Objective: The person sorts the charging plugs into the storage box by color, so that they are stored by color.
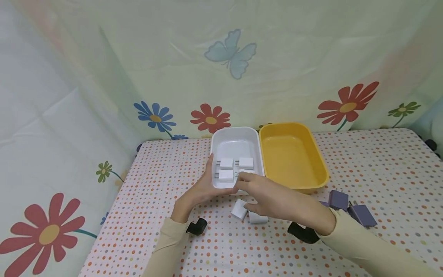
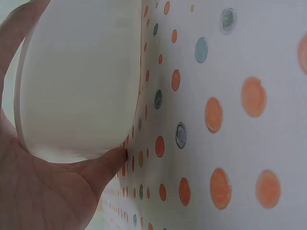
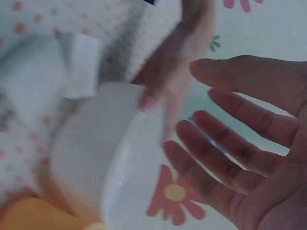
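Observation:
Several white charger plugs [image 1: 226, 176] lie in the front half of a white tray [image 1: 235, 147], prongs pointing left. My left hand [image 1: 204, 188] grips the tray's front left corner, fingers along the left wall and thumb across the front; the left wrist view shows the thumb [image 2: 108, 167] low on the wall. Over the tray's front right edge is my right hand [image 1: 264, 193], partly covering a plug inside. In the right wrist view its fingers [image 3: 230, 163] are spread and hold nothing. Two white plugs [image 1: 239, 209] lie on the table below the right hand.
A yellow tray [image 1: 292, 161] stands against the white tray's right side. Purple charger plugs [image 1: 362, 215] lie in front of it at the right, one partly hidden by my right forearm. A floral curtain [image 1: 277, 77] hangs behind the dotted tablecloth [image 1: 145, 184].

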Motion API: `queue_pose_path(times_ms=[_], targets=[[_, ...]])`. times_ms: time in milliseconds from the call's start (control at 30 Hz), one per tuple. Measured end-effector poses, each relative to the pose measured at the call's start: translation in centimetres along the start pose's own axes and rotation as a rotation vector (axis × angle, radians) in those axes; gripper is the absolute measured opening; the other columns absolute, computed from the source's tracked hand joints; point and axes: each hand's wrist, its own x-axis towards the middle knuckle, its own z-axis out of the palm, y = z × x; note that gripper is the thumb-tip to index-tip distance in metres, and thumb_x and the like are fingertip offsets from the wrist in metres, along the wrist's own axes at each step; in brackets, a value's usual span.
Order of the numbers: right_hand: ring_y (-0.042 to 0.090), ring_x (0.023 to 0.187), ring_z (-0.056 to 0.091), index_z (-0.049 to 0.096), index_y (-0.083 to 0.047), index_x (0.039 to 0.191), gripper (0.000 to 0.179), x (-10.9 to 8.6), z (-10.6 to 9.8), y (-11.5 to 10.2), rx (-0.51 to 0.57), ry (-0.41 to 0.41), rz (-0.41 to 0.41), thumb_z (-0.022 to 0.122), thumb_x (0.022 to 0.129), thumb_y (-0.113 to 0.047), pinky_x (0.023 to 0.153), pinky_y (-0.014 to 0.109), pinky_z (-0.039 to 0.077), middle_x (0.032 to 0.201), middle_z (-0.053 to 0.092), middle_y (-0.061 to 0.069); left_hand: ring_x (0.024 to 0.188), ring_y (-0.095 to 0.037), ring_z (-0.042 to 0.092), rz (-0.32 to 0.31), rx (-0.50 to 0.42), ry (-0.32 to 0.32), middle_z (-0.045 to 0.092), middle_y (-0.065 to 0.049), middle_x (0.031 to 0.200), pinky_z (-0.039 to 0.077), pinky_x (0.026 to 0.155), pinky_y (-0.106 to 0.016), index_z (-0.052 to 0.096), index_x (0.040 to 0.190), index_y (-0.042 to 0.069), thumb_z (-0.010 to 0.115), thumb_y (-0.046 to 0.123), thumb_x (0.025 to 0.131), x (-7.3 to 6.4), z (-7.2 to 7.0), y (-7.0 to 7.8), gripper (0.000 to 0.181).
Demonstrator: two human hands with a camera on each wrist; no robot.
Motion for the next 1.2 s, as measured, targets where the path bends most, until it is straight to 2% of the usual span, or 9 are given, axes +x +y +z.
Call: queue_pose_path(times_ms=[233,433,800,1000,1200], targets=[[0.019,0.102,0.062,0.072,-0.01,0.114,0.041,-2.6,3.2,1.6,0.025,-0.048,0.078,0.092,0.079,-0.006,0.085,0.036,0.057,0.116,0.064,0.004,0.148,-0.027,0.037,-0.021,0.031,0.021,0.025,-0.007,0.17,0.03,0.12,-0.054,-0.016,0.166,0.024,0.093,0.026,0.08,0.0,0.0,0.2,0.139],[0.021,0.105,0.06,0.073,-0.008,0.112,0.041,-3.3,4.9,2.5,0.046,-0.057,0.161,0.091,0.076,0.0,0.093,0.047,0.054,0.115,0.063,0.004,0.152,-0.026,0.032,0.015,0.028,0.022,0.02,-0.009,0.171,0.028,0.122,-0.052,-0.017,0.166,0.02,0.094,0.025,0.08,0.1,0.0,0.3,0.141],[0.024,0.107,0.063,0.074,-0.004,0.112,0.042,-3.3,6.5,3.4,0.087,-0.009,0.193,0.091,0.074,0.002,0.091,0.044,0.056,0.116,0.065,0.006,0.153,-0.027,0.03,-0.001,0.029,0.025,0.019,-0.009,0.172,0.027,0.122,-0.053,-0.015,0.167,0.021,0.094,0.024,0.08,0.0,0.1,0.1,0.139],[0.026,0.108,0.064,0.074,-0.003,0.11,0.043,-3.1,6.8,3.4,0.099,-0.015,0.219,0.093,0.072,0.002,0.09,0.046,0.056,0.117,0.065,0.009,0.153,-0.027,0.03,0.013,0.028,0.019,0.018,-0.009,0.172,0.027,0.122,-0.053,-0.015,0.167,0.019,0.093,0.023,0.08,0.1,0.2,0.0,0.139],[0.027,0.109,0.063,0.073,-0.002,0.113,0.046,-3.1,7.1,3.7,0.104,-0.013,0.214,0.092,0.071,0.003,0.091,0.046,0.057,0.119,0.064,0.009,0.153,-0.028,0.031,0.001,0.039,0.023,0.018,-0.01,0.173,0.027,0.122,-0.054,-0.015,0.167,0.02,0.093,0.026,0.08,0.0,0.2,0.1,0.139]])
